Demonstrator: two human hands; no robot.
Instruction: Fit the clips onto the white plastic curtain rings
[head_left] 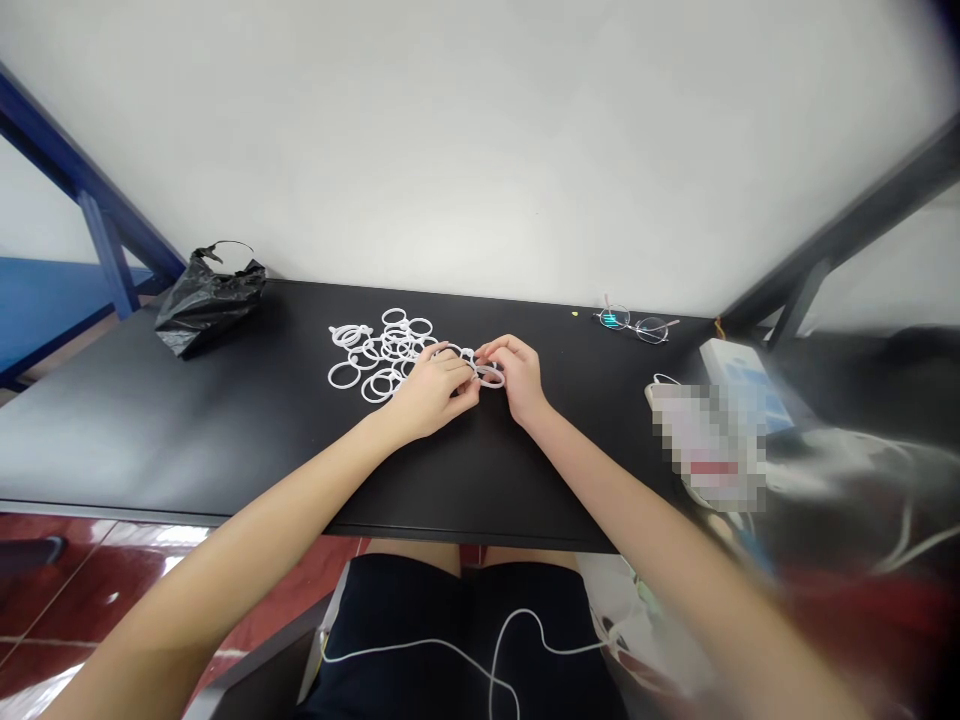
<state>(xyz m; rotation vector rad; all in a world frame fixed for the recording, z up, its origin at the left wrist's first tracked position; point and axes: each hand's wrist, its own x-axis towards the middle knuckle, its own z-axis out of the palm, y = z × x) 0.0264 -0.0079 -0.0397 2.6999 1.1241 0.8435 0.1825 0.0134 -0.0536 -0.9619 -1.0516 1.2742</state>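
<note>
Head view | right fingers (498, 347) pinch white ring (491, 386) | left fingers (451, 363) partly hide ring pile (397, 346); grip: cannot tell

We had a plain whitish wall (480, 150) right behind a black table (255, 430). Floor (67, 575) was glossy dark-red tile, throwing back bright reflections. Left end: we saw a slanted blue beam (52, 140), with a flat blue surface (52, 305) beyond. Right end: we had a dark slanted beam (847, 228). Light fell soft, brightest low on the wall's middle.

Left forearm (315, 475) and right forearm (600, 470) converge forward; left hand (433, 392) and right hand (522, 378) sit close together, fingers (451, 372) curled
</note>
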